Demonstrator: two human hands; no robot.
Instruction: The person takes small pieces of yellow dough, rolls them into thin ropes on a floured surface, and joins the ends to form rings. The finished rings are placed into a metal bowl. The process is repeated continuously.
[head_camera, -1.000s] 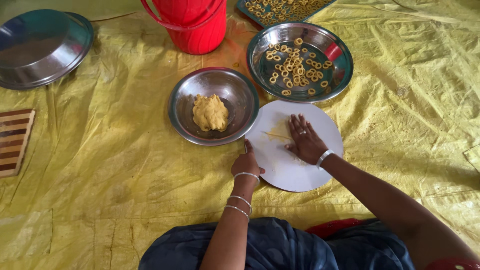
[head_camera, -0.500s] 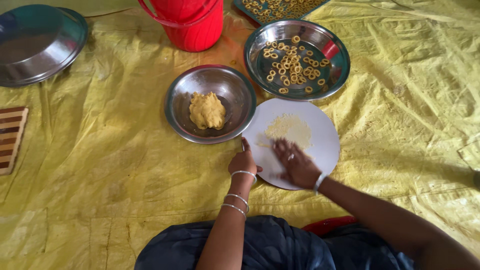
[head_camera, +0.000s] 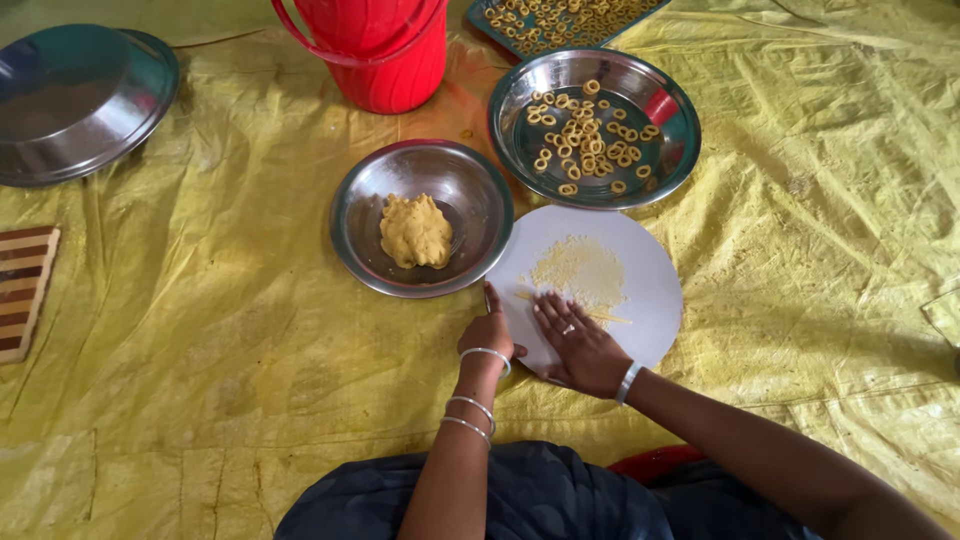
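A round white board lies on the yellow sheet, dusted with yellow flour smears. My right hand lies flat on its near part, fingers spread, pressing on a thin strand of yellow dough that pokes out beside the fingers. My left hand rests at the board's left edge, fingers curled, one finger pointing up along the rim. Just left of the board stands a steel bowl with a lump of yellow dough.
A steel plate with several small dough rings sits behind the board. A red bucket stands at the back, a tray of rings beside it. An upturned steel dish and a wooden slatted board lie at left.
My right hand has slid from the board's far part down to its near edge, rolling the dough. The flour patch is uncovered. My left hand stays at the board's edge.
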